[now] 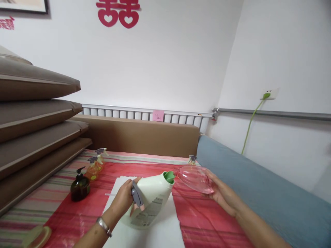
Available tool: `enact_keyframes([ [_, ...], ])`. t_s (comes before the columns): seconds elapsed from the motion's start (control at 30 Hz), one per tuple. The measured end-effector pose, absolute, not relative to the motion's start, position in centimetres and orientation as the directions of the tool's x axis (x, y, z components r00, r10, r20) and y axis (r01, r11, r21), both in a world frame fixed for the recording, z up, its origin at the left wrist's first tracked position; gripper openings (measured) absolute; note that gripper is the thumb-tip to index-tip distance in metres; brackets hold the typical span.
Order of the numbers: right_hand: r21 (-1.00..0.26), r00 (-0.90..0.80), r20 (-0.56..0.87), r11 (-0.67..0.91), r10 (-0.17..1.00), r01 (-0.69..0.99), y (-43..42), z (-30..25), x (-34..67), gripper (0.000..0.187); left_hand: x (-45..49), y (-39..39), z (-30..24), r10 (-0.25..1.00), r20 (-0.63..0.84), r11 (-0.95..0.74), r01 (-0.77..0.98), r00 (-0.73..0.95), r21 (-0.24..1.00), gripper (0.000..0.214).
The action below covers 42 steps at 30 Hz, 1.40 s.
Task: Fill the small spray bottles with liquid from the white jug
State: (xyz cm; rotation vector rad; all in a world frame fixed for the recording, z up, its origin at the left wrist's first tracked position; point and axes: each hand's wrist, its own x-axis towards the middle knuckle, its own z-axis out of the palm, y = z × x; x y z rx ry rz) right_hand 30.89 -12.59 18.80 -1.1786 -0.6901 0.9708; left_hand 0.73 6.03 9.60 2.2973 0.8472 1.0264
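Jug (154,203) in left grip (126,194) faces pink bottle (195,178) in right grip (219,193).

Counting two bare hands (126,194) (216,188), one silver bracelet (103,226), one pale green jug (152,203), one transparent pink bottle (194,178) and one loose trigger spray head (137,195). Also counting three trigger-spray bottles (91,172), one dark pump bottle (80,187), four stacked brown cushions (36,113), one pink sticky note (158,116) and one radiator (122,113).

Tilted pink bottle (194,179), pale-green jug (153,198)
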Motion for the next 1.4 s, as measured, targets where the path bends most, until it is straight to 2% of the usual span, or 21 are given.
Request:
enact_keyframes([
  [0.33, -0.989, 0.447, -0.037, 0.030, 0.894, -0.143, -12.4, 21.2, 30.3, 0.028, 0.7, 5.9, 9.6, 0.699, 0.486, -0.694, 0.335, 0.525, 0.637, 0.063],
  [0.6, -1.000, 0.452, -0.026, -0.019, 0.891, -0.020, -12.4, 22.4, 29.9, 0.039, 0.7, 5.7, 9.7, 0.698, 0.476, -0.692, 0.333, 0.534, 0.641, 0.062],
  [0.9, -0.999, 0.452, -0.034, -0.044, 0.891, 0.012, -12.0, 22.8, 30.0, 0.037, 0.6, 6.0, 9.5, 0.707, 0.474, -0.682, 0.329, 0.524, 0.653, 0.063],
  [1.13, -0.993, 0.414, -0.020, -0.066, 0.910, 0.097, -11.7, 24.0, 29.9, 0.041, 0.4, 5.7, 9.7, 0.708, 0.478, -0.681, 0.327, 0.520, 0.655, 0.062],
  [1.4, -0.973, 0.464, 0.003, -0.104, 0.886, 0.205, -11.2, 24.6, 29.9, 0.050, 0.2, 5.7, 9.6, 0.707, 0.479, -0.681, 0.319, 0.520, 0.659, 0.063],
])
